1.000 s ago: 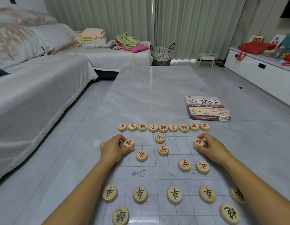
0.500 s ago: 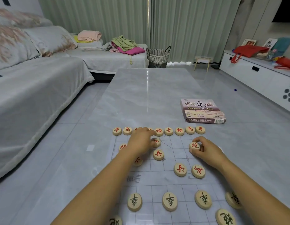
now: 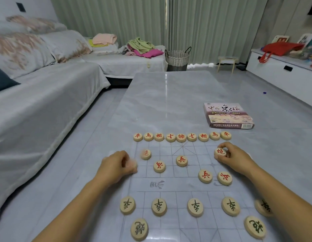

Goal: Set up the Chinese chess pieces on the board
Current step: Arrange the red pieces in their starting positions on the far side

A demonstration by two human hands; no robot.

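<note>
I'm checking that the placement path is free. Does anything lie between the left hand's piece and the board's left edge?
Nothing visible does. The left hand holds a blurred piece right at the board's left edge; the left cannon and a red soldier lie further in, to its right.

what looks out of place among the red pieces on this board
The round wooden red-lettered soldier discs sit unevenly, not in one row: the right-hand pair huddles low near the river, the middle disc sits higher, the left disc is turned askew. The nine-disc back row is tidy.
</note>
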